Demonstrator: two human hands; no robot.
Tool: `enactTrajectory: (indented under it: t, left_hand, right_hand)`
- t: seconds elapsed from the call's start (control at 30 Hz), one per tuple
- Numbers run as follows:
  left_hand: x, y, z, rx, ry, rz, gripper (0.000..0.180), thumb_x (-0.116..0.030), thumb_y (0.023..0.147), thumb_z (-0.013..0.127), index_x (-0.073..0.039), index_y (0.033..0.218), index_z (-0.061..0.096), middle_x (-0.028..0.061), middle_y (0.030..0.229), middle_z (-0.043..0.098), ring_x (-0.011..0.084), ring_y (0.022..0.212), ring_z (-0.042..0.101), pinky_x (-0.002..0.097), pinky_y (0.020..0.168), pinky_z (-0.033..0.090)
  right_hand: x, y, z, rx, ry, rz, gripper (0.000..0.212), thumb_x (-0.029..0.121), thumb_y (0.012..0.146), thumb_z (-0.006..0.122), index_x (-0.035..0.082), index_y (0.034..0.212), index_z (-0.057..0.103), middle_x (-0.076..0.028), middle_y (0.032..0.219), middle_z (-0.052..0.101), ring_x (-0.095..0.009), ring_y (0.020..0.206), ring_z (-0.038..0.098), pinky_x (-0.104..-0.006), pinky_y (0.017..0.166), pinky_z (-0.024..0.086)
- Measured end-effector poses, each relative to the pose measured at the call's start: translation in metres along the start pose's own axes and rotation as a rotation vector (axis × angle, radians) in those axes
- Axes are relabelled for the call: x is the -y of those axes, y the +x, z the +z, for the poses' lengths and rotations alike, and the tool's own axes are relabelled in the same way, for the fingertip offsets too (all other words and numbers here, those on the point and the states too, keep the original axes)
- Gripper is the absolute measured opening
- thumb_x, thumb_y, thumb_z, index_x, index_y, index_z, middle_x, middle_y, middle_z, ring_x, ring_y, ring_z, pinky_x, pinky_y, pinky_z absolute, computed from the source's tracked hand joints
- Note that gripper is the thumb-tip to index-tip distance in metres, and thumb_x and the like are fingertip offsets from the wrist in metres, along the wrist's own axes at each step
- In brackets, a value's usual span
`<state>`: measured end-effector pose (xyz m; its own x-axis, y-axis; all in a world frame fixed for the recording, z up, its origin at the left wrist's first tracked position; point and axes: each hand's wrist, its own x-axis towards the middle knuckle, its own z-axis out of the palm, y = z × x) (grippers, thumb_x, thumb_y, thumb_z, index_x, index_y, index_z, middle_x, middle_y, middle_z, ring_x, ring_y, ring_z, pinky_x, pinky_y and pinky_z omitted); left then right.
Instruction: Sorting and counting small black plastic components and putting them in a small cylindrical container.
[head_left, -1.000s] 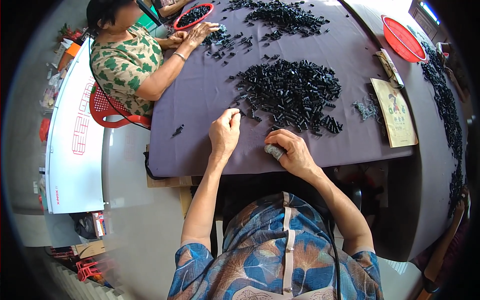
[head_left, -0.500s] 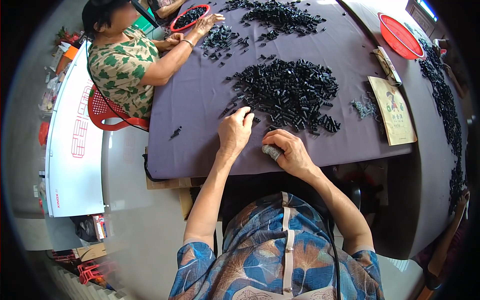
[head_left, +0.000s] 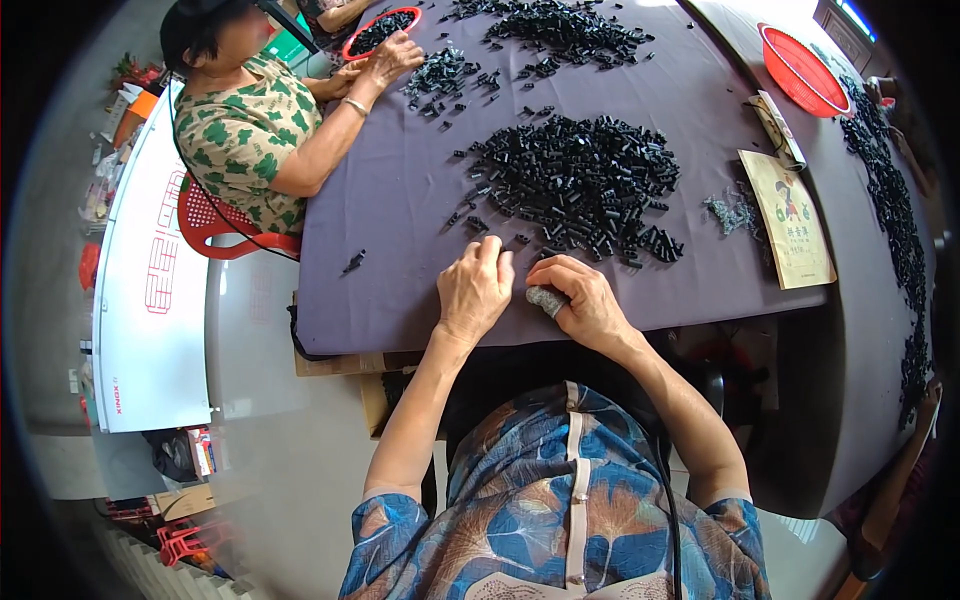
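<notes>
My left hand (head_left: pixel 476 291) is closed in a pinch just above the table's near edge; anything between its fingertips is hidden. Close beside it, my right hand (head_left: pixel 588 303) is curled, its fingers pressed together over something I cannot make out. A grey speckled wrap (head_left: pixel 546 300) shows at the right thumb. Just beyond both hands spreads a heap of small black cylindrical pieces (head_left: pixel 580 180), with a few loose ones at its near-left side. A couple of black pieces (head_left: pixel 354 262) lie apart on the left.
A purple-grey cloth covers the table (head_left: pixel 390 200). A person (head_left: pixel 250 130) sits at the left by clear and black pieces (head_left: pixel 440 75) and a red basket (head_left: pixel 380 32). Right: a paper bag (head_left: pixel 790 220), clear bits (head_left: pixel 735 212), another red basket (head_left: pixel 805 72). More black pieces (head_left: pixel 570 35) lie far back.
My left hand has drawn back from the heap toward me, nearer my right hand. My right hand has barely moved. The other person's raised hand has moved left toward their body.
</notes>
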<state>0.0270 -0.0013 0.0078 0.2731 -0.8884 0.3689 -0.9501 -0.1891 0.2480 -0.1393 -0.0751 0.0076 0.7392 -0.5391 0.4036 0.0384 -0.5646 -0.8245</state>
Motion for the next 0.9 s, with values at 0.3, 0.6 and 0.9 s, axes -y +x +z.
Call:
enactTrajectory:
  t: [0.3, 0.6, 0.9]
  left_hand:
    - [0.003, -0.001, 0.011, -0.055, 0.148, -0.008, 0.026, -0.029, 0.093, 0.056, -0.007, 0.084, 0.045, 0.0114, 0.07, 0.062, 0.0287, 0.059, 0.065, 0.0384, 0.048, 0.052]
    - [0.018, 0.007, 0.005, -0.158, -0.288, -0.213, 0.019, -0.017, 0.093, 0.054, -0.003, 0.084, 0.046, 0.018, 0.061, 0.059, 0.0405, 0.059, 0.06, 0.0474, 0.048, 0.044]
    - [0.012, 0.003, 0.007, -0.118, -0.193, -0.026, 0.012, -0.007, 0.091, 0.053, -0.002, 0.101, 0.052, 0.0205, 0.09, 0.061, 0.0387, 0.078, 0.062, 0.0443, 0.063, 0.052]
  right_hand:
    - [0.001, 0.0, 0.001, -0.007, 0.0, 0.006, 0.024, -0.006, 0.072, 0.062, 0.001, 0.095, 0.062, -0.012, 0.1, 0.064, -0.029, 0.092, 0.063, -0.0338, 0.08, 0.05]
    - [0.002, -0.001, 0.0, -0.006, 0.007, 0.015, 0.026, -0.008, 0.071, 0.062, 0.001, 0.095, 0.062, -0.012, 0.101, 0.063, -0.03, 0.093, 0.063, -0.0342, 0.08, 0.05]
    - [0.003, 0.0, 0.001, -0.005, 0.002, 0.001, 0.025, -0.008, 0.071, 0.061, 0.0, 0.094, 0.062, -0.012, 0.1, 0.063, -0.03, 0.093, 0.062, -0.0347, 0.081, 0.05]
